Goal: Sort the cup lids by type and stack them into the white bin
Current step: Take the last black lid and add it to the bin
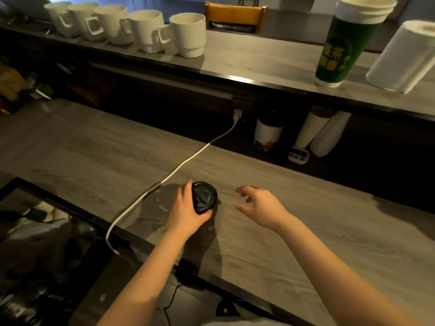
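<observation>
A stack of black cup lids (204, 196) stands on the wooden counter (294, 231) near its front edge. My left hand (186, 208) grips the stack from its left side, fingers curled over the top rim and thumb under the near side. My right hand (261, 204) hovers just to the right of the lids with its fingers spread and loosely bent, holding nothing. No white bin is in view.
A white cable (164, 180) runs across the counter from a wall plug to the front edge, left of the lids. On the raised shelf stand several white mugs (146, 29), a green paper cup stack (346, 41) and a paper towel roll (404, 57). Sleeves of cups (322, 135) lean under the shelf.
</observation>
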Demonstrator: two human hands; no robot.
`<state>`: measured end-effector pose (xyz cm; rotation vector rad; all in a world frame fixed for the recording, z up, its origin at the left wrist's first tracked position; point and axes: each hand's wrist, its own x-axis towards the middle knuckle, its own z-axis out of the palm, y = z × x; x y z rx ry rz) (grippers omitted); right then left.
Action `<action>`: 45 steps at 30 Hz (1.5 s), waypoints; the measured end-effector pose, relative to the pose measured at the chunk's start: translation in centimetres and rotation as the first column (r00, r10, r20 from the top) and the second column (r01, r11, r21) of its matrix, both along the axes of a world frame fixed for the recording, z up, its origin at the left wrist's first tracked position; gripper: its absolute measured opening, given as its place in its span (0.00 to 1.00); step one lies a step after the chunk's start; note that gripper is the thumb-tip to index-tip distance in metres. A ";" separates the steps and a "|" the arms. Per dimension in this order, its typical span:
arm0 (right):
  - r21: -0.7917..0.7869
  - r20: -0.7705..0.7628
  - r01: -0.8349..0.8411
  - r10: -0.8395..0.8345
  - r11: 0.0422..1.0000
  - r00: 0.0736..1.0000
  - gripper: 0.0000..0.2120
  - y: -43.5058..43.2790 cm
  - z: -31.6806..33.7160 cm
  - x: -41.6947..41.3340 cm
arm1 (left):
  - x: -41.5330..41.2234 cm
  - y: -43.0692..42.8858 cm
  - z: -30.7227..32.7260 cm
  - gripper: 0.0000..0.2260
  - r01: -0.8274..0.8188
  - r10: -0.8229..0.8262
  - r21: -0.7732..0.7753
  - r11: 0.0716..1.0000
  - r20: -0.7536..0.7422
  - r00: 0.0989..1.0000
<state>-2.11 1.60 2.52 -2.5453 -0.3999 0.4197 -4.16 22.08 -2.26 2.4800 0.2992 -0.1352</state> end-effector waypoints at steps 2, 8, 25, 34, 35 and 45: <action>0.087 -0.011 0.072 -0.072 0.994 0.997 0.25 -0.8 0.5 -0.2 | 0.0 -2.6 1.6 0.45 0.127 -0.128 0.027 0.992 0.064 0.990; 0.232 0.008 0.238 -0.246 0.943 0.969 0.27 -5.7 2.1 -1.7 | -0.2 -9.4 5.6 0.45 0.442 -0.440 0.044 0.896 0.221 0.870; 0.546 -0.057 0.707 -0.822 0.450 0.567 0.13 -32.9 6.0 -15.4 | -5.8 -38.1 10.3 0.44 0.870 -0.841 0.073 0.487 0.309 0.445; 0.541 0.024 0.787 -0.941 0.296 0.338 0.15 -46.6 6.5 -23.7 | -9.3 -51.2 9.1 0.31 0.940 -0.944 0.144 0.310 0.162 0.286; 0.533 0.038 0.796 -0.949 0.285 0.314 0.16 -48.2 6.6 -24.7 | -9.7 -52.7 9.0 0.29 0.946 -0.953 0.159 0.283 0.158 0.258; 0.457 0.057 0.873 -0.985 0.170 0.163 0.10 -61.1 7.2 -31.3 | -14.2 -65.2 8.7 0.26 0.972 -0.993 0.210 0.107 0.076 0.093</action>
